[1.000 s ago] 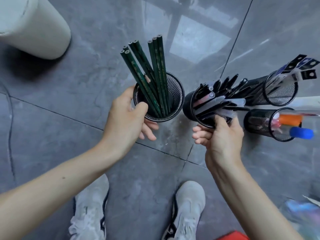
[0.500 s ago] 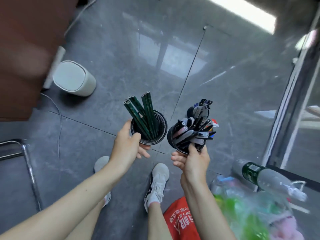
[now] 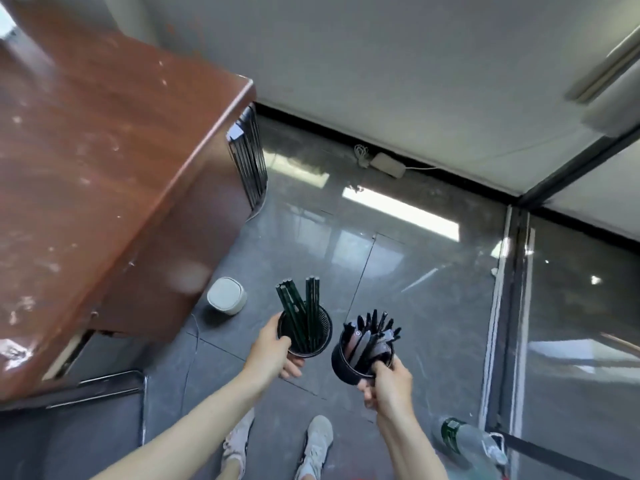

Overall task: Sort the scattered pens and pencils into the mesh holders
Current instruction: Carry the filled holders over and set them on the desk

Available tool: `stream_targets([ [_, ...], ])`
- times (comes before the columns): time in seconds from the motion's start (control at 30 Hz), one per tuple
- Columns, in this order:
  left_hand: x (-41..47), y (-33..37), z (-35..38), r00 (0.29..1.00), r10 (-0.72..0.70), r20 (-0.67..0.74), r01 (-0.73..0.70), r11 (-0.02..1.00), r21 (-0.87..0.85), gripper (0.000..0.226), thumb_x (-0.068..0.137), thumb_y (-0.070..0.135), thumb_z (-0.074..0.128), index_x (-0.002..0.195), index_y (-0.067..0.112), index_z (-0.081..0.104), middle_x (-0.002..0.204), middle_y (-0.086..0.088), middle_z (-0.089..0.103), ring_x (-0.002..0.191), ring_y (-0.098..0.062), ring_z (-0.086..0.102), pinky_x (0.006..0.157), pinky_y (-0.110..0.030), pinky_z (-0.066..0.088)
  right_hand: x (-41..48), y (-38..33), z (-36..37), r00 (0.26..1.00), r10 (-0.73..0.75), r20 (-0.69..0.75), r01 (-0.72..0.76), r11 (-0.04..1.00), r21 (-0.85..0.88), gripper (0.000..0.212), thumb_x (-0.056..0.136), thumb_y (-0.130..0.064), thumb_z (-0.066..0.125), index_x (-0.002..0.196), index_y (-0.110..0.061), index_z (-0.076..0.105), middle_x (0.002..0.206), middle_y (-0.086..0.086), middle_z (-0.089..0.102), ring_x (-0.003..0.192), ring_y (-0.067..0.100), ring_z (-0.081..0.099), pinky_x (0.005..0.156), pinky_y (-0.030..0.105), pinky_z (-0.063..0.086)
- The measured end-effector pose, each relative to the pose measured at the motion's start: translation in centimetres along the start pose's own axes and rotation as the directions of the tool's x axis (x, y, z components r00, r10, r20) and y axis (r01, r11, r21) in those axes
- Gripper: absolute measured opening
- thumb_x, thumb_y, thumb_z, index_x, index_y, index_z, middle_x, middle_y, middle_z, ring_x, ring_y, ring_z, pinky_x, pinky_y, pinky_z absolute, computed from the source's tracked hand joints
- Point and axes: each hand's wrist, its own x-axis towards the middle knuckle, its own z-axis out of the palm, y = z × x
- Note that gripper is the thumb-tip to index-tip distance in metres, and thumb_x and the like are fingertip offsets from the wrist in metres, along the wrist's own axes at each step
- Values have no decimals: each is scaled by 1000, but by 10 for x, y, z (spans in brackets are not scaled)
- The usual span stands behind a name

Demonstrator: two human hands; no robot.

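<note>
My left hand (image 3: 272, 353) grips a black mesh holder (image 3: 322, 323) by its rim, thumb inside; several dark green pencils (image 3: 301, 311) stand upright in it. My right hand (image 3: 389, 384) grips a second black mesh holder (image 3: 341, 365) from below, with the thumb over its rim. This one is packed with several black and grey pens (image 3: 372, 336). Both holders are held up in the air above the grey tiled floor, side by side and a little apart.
A brown wooden desk (image 3: 97, 188) fills the left, a metal chair frame (image 3: 114, 386) beneath it. A white bin (image 3: 227, 295) stands on the floor beyond the holders. A plastic bottle (image 3: 472, 441) lies at lower right by a glass partition (image 3: 512, 306). My shoes (image 3: 313, 448) show below.
I have stood up with both holders: the floor, bin and shoes now look farther away, the desk and wall have come into view. The other holders on the floor are out of sight.
</note>
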Motion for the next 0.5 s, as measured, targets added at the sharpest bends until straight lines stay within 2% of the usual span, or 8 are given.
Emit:
stream_targets([
  [0.1,-30,29,-19,997,25,-67,-25,1000,3,52,86,-5,29,120,34,39,58,-15,68,41,-21,62,36,-20,39,-34,-29,7,997,-22,80,28,997,-68,28,87,3,32,96,-9,56,41,11,48,24,12,33,34,12,25],
  [0.23,-53,49,-44,985,56,-165,-73,992,-104,48,85,-7,28,119,22,44,58,-14,66,38,-19,60,34,-17,35,-62,-62,27,982,-89,164,115,980,-160,30,88,2,32,97,-14,56,40,10,49,24,12,35,33,10,22],
  [0.33,-63,56,-70,973,48,-226,-92,978,-189,50,85,-8,29,114,28,45,65,-15,67,39,-20,60,35,-16,35,-72,-80,51,970,-117,212,160,967,-201,29,88,1,33,97,-14,56,40,10,49,24,13,34,33,10,23],
  [0.5,-68,59,-135,946,44,-322,-141,947,-287,45,87,-5,30,114,26,47,57,-16,68,37,-19,57,37,-18,35,-85,-110,115,947,-153,283,227,941,-249,28,90,1,33,101,-9,57,42,10,49,25,11,35,34,12,24],
])
